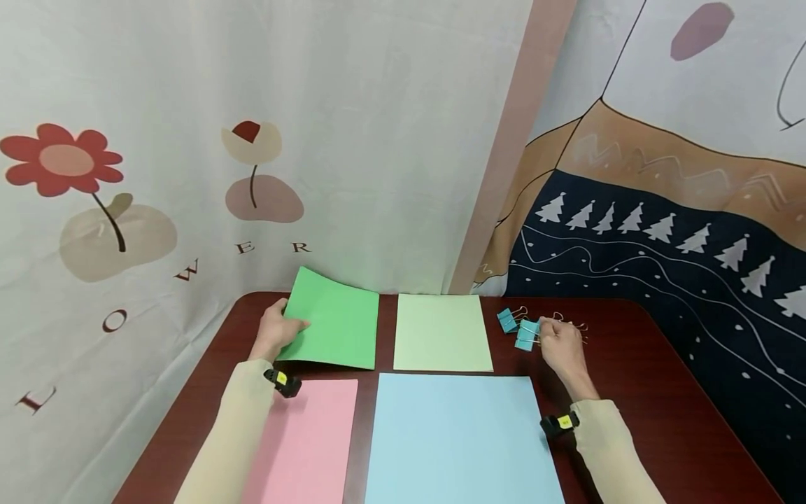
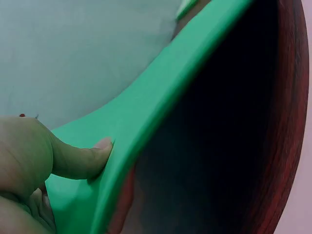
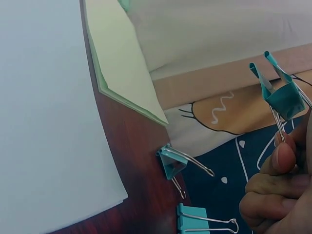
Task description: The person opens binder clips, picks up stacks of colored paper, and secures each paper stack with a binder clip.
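Observation:
My left hand grips the left edge of a stack of bright green paper, thumb on top and fingers underneath. That edge is raised and the sheets bend, with a dark gap below them in the left wrist view. At the back right, my right hand pinches the wire handles of a blue binder clip, whose mouth is spread and points away from the fingers. Two more blue binder clips, one farther off and one nearer, lie on the table beside this hand.
Pale green paper lies right of the bright green stack. Pink paper and a large light blue sheet lie in front, on the dark red table. Printed curtains hang behind. More clip handles show beyond my right hand.

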`<state>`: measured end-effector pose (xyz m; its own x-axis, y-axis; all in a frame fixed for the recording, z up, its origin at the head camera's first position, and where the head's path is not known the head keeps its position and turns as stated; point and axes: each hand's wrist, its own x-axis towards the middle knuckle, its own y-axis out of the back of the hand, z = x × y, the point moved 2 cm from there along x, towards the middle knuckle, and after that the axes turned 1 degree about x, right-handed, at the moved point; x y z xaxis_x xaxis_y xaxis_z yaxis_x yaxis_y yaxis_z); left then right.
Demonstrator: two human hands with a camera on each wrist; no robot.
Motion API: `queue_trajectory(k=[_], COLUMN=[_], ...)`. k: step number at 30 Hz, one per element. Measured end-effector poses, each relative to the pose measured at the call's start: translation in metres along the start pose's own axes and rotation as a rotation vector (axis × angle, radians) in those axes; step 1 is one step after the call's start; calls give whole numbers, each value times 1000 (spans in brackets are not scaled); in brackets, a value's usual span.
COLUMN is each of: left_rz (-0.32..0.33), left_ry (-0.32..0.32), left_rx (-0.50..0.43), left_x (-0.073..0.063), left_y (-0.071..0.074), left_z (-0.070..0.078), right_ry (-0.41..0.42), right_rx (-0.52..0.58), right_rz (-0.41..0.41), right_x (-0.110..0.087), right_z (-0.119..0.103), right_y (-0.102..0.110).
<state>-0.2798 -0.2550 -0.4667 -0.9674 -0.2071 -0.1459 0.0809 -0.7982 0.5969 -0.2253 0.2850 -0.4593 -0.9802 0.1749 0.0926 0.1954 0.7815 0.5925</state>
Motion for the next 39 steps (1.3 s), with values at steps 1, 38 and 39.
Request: queue_trajectory(k=[1, 38, 39], left_rz=[10, 53, 48], left_ry=[0, -119, -127], left_rx=[-5, -274, -277], left_x=[-1, -74, -76], left_y=[1, -53, -55], left_z=[1, 35, 36], right_ry=[-1, 146, 140], right_rx=[9, 106, 108], right_rz=[0, 45, 46], right_x=[0, -4, -5], right_z=[0, -38, -38], right_y=[-1, -47, -48])
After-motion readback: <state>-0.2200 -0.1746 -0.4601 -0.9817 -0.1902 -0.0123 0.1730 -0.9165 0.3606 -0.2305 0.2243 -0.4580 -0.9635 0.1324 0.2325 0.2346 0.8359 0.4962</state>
